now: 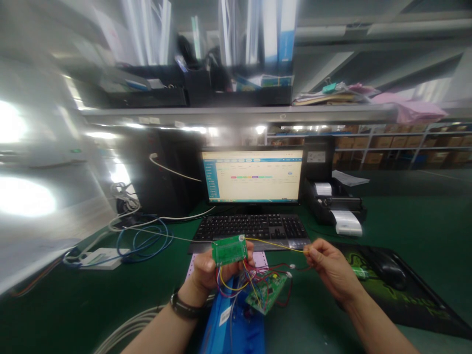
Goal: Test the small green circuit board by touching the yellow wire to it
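My left hand [207, 269] grips a green circuit board [229, 250] by its edges, thumb on one side and fingers on the other. To the right, my right hand [324, 263] pinches the end of a thin yellow wire [275, 243], which stretches across to the board's upper right corner. Coloured wires loop down from that board to a second green circuit board [267, 293], which lies tilted over a blue plastic case [234, 327]. Red wires with small white connectors [289, 275] lie beside the second board.
Behind my hands are a black keyboard [250, 226] and a lit monitor [254, 177]. A label printer [337, 204] stands at right, beyond a mouse [391, 268] on a dark mat [413, 302]. Blue cable [145, 241] coils at left. A shelf [236, 115] spans overhead.
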### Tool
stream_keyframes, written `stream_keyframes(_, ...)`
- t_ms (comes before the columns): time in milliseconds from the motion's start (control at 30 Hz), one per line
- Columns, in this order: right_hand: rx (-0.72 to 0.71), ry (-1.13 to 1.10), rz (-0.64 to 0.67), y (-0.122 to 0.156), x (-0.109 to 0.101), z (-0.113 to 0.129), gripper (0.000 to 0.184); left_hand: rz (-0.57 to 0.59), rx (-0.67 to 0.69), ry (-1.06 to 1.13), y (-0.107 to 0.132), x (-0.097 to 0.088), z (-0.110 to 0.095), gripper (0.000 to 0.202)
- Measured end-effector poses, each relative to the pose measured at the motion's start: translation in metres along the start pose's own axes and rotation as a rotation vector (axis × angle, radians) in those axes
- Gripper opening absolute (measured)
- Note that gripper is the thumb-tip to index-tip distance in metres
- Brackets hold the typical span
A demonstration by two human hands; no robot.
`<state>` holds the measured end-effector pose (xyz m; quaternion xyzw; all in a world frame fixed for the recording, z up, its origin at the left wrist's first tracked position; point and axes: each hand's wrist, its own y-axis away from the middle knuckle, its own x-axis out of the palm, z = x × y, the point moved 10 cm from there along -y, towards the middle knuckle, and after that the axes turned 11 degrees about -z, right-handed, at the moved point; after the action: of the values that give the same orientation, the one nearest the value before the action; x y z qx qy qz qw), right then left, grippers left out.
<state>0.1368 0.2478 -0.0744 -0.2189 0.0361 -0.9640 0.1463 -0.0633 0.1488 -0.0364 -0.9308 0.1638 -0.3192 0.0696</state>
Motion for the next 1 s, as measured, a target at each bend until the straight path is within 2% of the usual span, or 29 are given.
stream_keyframes(1000, -0.01, 0.02, 0.0, 0.0013, 0.0016, 0.002, 0.015, 0.035, -0.014, 0.021, 0.0016, 0.0019, 0.0015, 0.08)
